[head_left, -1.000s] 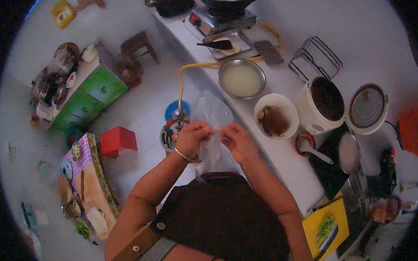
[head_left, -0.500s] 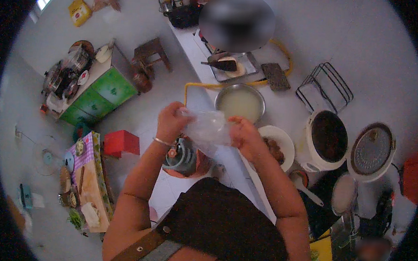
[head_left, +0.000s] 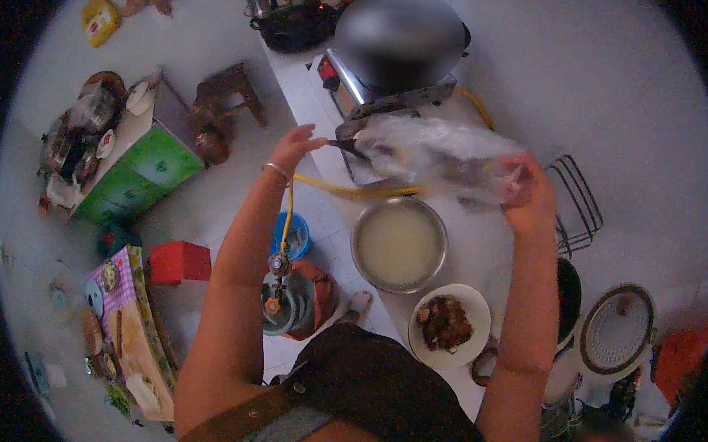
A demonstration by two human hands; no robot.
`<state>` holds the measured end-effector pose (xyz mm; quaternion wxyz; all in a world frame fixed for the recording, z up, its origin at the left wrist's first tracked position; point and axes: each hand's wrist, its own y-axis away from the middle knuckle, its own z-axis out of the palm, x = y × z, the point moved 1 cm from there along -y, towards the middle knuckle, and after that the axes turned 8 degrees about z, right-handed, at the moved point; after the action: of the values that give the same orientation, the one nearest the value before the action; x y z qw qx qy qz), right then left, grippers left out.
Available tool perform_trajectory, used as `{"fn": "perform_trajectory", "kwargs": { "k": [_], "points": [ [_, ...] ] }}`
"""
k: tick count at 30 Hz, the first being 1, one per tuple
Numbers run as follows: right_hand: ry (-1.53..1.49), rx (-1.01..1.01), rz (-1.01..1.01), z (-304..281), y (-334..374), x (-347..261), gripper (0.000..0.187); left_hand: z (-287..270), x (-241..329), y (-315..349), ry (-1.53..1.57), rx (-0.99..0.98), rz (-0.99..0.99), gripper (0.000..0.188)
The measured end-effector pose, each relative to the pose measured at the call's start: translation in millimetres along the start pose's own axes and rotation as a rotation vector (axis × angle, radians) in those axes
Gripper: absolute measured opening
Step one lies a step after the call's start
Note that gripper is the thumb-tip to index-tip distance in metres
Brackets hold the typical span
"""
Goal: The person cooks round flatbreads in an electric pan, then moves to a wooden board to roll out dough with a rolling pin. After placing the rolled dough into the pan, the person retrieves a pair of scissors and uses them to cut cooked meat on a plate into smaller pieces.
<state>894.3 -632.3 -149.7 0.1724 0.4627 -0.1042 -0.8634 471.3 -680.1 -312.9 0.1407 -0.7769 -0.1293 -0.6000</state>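
Note:
My right hand (head_left: 527, 193) is closed on one end of a clear plastic bag (head_left: 444, 154), which stretches leftward over the counter, smeared by motion. Out to the left, my left hand (head_left: 296, 146) has its fingers stretched and apart, wearing a bangle at the wrist. Its fingertips are at the handle end of a dark spatula (head_left: 345, 145); I cannot tell if they touch. The spatula lies on a metal tray (head_left: 364, 174), partly hidden by the bag. Nearer to me is a steel basin (head_left: 358, 257) of cloudy pale liquid.
A white bowl of brown food (head_left: 479, 337) sits on the counter by my right forearm. Beyond the bag stands a gas stove (head_left: 352, 83) with a yellow hose (head_left: 355, 191). A black wire rack (head_left: 580, 207) is at the right. Below the counter stands a gas cylinder (head_left: 274, 320).
My hands have moved apart and farther forward over the counter. The left hand has let go of the bag, which now hangs spread from the right hand. The view has shifted forward.

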Motion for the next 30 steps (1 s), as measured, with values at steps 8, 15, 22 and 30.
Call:
{"fn": "perform_trajectory", "kwargs": {
  "k": [8, 15, 22, 30],
  "points": [
    [1.027, 0.192, -0.623, 32, -79, 0, 0.023, 21, -97, -90, -0.696, -0.065, -0.132, 0.035],
    [1.683, 0.140, -0.661, 87, -122, 87, 0.025, -5, -137, -79, -0.234, -0.151, 0.042, 0.013],
    [1.389, -0.288, -0.362, 98, -153, 202, 0.056, -68, -103, -28, 0.699, 0.245, -0.359, 0.003],
    [1.271, -0.434, -0.390, 97, -161, 229, 0.027, -46, -49, -8, 0.943, 0.201, -0.270, 0.011]
  ]
}}
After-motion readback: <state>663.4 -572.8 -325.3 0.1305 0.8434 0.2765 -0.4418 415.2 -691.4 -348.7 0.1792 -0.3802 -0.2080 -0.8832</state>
